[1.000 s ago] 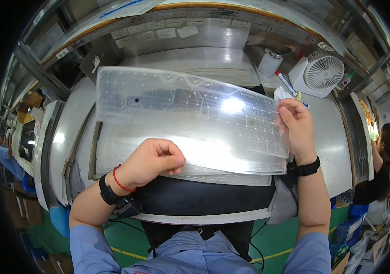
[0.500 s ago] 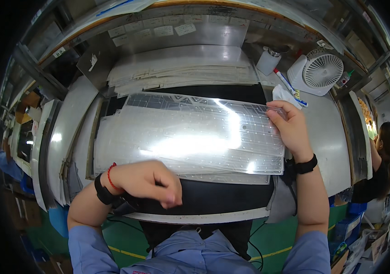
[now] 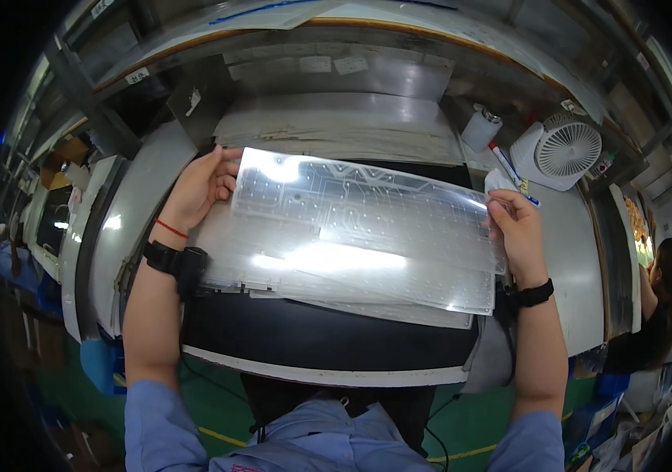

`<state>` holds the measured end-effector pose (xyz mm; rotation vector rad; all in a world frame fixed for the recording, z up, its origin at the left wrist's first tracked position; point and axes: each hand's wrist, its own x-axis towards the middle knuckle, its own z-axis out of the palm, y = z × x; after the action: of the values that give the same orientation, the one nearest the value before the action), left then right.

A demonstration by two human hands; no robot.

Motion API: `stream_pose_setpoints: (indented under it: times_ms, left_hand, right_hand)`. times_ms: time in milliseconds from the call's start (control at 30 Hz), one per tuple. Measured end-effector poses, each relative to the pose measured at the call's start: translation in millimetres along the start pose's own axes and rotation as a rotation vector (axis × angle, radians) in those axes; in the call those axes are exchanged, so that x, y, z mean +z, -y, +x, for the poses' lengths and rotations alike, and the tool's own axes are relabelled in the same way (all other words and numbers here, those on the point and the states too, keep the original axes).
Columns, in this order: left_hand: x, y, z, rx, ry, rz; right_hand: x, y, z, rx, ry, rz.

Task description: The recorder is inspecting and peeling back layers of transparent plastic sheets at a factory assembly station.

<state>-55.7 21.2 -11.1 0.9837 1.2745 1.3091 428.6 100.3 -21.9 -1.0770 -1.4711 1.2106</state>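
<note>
A clear plastic film (image 3: 360,197) printed with fine circuit lines is stretched between my two hands, tilted, its left end raised. My left hand (image 3: 204,189) has its fingers closed at the film's upper left corner, partly behind the edge. At the right end my right hand (image 3: 518,228) pinches the edge between thumb and fingers. Beneath lies a loose stack of similar clear films (image 3: 430,309), slightly fanned, on a black mat (image 3: 312,338). Glare hides part of the surfaces.
Behind the mat lies a pile of pale sheets (image 3: 336,118). A white bottle (image 3: 481,128), a red-capped marker (image 3: 504,161), crumpled white tissue (image 3: 500,182) and a white fan (image 3: 560,152) stand at the back right. Another person (image 3: 659,307) is at the far right.
My left hand has moved from the front of the mat up to the film's left corner and closed on it. The film's left end has risen off the stack; my right hand keeps its hold.
</note>
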Motion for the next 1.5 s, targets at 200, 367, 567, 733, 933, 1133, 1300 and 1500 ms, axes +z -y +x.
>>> stream_pose_setpoints:
  times_ms: [200,367,567,733,933,1133,1300,1500]
  left_hand:
    - [-8,6,1,-0.024,0.116,0.346]
    - [-6,11,3,0.079,0.045,0.126]
    - [-11,11,7,0.064,-0.01,0.027]
    - [-5,11,7,0.066,-0.071,0.002]
    - [-9,14,7,0.187,-0.114,0.072]
    - [-29,25,15,0.278,-0.006,0.105]
    - [-16,19,10,0.178,-0.065,0.189]
    - [-17,15,8,0.149,-0.051,0.19]
  right_hand:
    - [2,2,0,0.033,-0.008,-0.024]
    - [7,6,-2,-0.008,-0.042,0.111]
    - [-2,-3,3,0.01,-0.033,0.07]
    - [2,2,0,0.003,-0.077,0.046]
    - [-6,2,-1,-0.067,-0.015,0.188]
    - [3,7,-3,-0.07,-0.058,0.16]
    - [5,9,-4,-0.125,-0.019,0.052]
    - [1,0,-1,-0.11,-0.024,0.046]
